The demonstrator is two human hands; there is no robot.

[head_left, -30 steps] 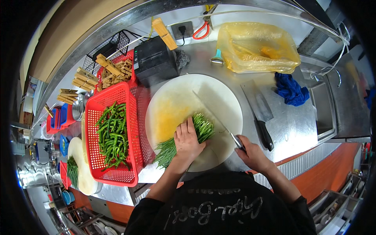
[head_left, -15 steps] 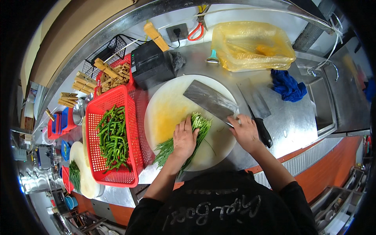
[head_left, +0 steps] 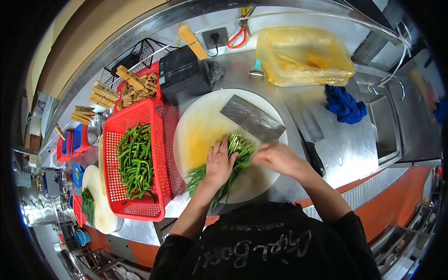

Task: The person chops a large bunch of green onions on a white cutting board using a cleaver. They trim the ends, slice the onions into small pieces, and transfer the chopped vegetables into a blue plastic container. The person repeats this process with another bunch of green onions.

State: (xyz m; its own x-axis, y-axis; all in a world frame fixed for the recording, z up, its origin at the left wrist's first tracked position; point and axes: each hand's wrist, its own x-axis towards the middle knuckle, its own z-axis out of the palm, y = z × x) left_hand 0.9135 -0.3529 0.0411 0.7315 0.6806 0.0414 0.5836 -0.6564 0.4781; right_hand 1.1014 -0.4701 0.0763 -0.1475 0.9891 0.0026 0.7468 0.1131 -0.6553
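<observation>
A bunch of garlic chives (head_left: 240,148) lies on the round white cutting board (head_left: 205,105), pale ends up and to the right, green leaves trailing toward me. My left hand (head_left: 221,162) is closed over the bunch, pressing it against the board. Just right of the pale ends is my right hand (head_left: 278,158), its fingers smeared by motion; whether they touch the chives I cannot make out. Beyond it, a cleaver (head_left: 252,119) rests flat on the board, its handle end hidden by that hand.
A red basket (head_left: 161,182) of green chili peppers (head_left: 135,163) stands left of the board. To the right lie a black-handled knife (head_left: 314,156) and a blue cloth (head_left: 345,103). Behind are a peeler (head_left: 256,70), a yellow-lined tub (head_left: 303,74) and a black machine (head_left: 184,77).
My right hand has left the cleaver's handle end and moved left toward the chives. The cleaver stays on the board. My left hand keeps its place on the bunch.
</observation>
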